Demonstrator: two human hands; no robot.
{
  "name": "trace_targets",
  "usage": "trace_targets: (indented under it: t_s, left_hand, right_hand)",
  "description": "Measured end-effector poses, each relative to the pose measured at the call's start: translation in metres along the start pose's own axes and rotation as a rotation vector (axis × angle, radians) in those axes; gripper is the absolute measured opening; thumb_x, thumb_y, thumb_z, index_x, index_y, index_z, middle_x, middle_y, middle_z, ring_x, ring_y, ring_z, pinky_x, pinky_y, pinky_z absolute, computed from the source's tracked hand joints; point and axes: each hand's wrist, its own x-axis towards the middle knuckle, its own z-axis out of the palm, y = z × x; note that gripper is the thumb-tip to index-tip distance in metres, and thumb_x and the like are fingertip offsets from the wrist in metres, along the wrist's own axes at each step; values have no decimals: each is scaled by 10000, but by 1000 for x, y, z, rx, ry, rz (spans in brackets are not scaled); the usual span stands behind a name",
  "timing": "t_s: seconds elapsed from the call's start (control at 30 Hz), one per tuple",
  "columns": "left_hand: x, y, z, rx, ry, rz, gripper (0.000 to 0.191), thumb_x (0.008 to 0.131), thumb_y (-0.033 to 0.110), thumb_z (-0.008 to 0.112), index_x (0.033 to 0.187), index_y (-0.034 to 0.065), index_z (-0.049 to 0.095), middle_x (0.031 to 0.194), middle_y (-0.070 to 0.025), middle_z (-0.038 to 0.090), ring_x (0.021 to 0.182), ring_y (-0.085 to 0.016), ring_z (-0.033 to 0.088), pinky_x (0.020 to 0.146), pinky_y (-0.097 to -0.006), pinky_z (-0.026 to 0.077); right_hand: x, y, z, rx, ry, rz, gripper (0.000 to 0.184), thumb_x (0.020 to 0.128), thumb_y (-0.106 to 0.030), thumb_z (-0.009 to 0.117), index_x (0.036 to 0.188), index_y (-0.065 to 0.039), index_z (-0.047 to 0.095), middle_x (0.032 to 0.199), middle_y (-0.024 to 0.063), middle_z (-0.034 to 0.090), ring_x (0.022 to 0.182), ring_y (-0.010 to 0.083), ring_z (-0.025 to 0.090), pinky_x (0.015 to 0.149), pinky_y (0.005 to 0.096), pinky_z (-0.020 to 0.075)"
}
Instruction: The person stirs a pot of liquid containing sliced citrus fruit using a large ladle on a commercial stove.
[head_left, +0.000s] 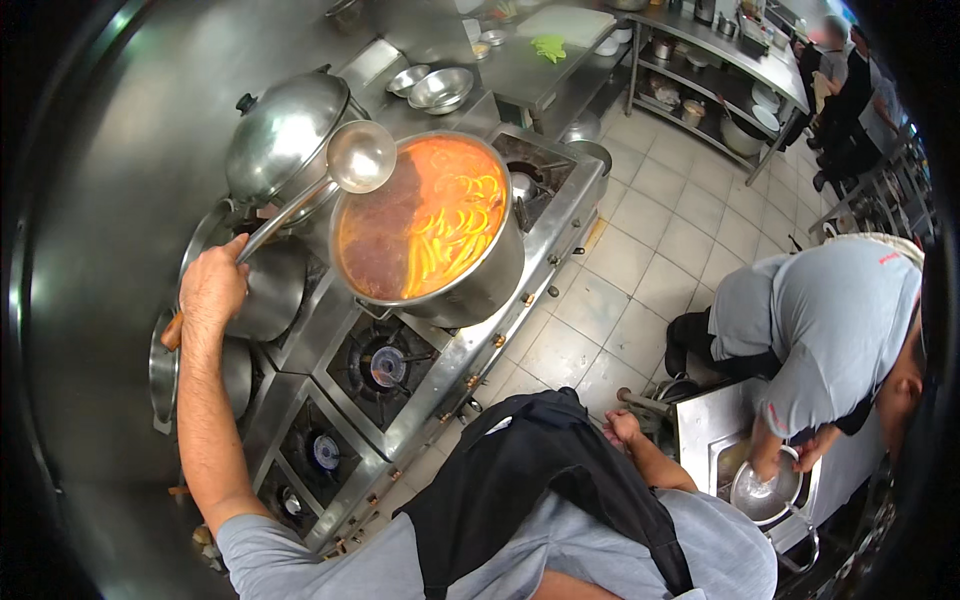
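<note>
My left hand (214, 281) grips the long handle of a metal ladle (361, 156), whose wooden end shows below my fist. The ladle's bowl is raised at the left rim of a large metal stockpot (480, 289), overlapping it in view. Orange-red broth (442, 169) fills the pot nearly to the brim, with yellow curved strips (454, 240) floating on the right half and a darker area on the left. Beside my black apron (517, 457), my right hand (621, 427) hangs low with its fingers curled; whether it holds anything is unclear.
The gas range (386, 367) has several burners. A domed lid (289, 131) and metal pots (270, 289) stand along the wall side. Metal bowls (441, 90) lie behind. At right, a co-worker (817, 322) bends over a sink (720, 457), hands at a bowl (765, 487).
</note>
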Motion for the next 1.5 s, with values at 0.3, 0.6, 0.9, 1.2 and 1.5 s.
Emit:
trace_targets:
  t_s: [0.3,0.6,0.9,1.2,1.5]
  left_hand:
    - [20,36,-14,93,-91,34,406,844,149,652,1250,152,658,1027,-174,704,997,-349,662,880,-461,522]
    - [55,65,-64,30,-459,-16,420,836,134,681,1253,180,671,875,-91,732,535,-184,654,618,-343,569]
    - [57,94,-73,95,-475,27,408,841,136,660,1245,192,677,889,-85,737,609,-189,680,676,-343,574]
    - [39,117,-79,157,-391,143,392,831,174,683,1221,205,687,1097,-94,711,1050,-265,664,963,-384,515]
    - [13,112,-81,16,-344,223,416,798,177,703,1213,161,688,1008,-150,716,959,-311,678,892,-406,520]
  right_hand:
    - [34,-48,-24,-121,-68,-41,331,958,-385,577,1149,-115,586,972,84,680,685,179,628,581,348,514]
    - [26,-34,-41,-106,-31,-1,363,956,-400,586,1177,-112,585,938,83,678,655,174,622,562,336,504]
    - [25,13,-50,-39,-20,12,371,954,-335,616,1179,-40,602,898,107,677,655,179,618,529,307,489]
    - [43,31,-60,13,-11,-27,260,975,-255,600,1048,-6,623,722,69,617,543,169,546,478,317,449]
    - [48,23,-52,63,-18,-49,203,963,-216,619,1015,-19,608,681,48,568,514,148,500,447,303,402]
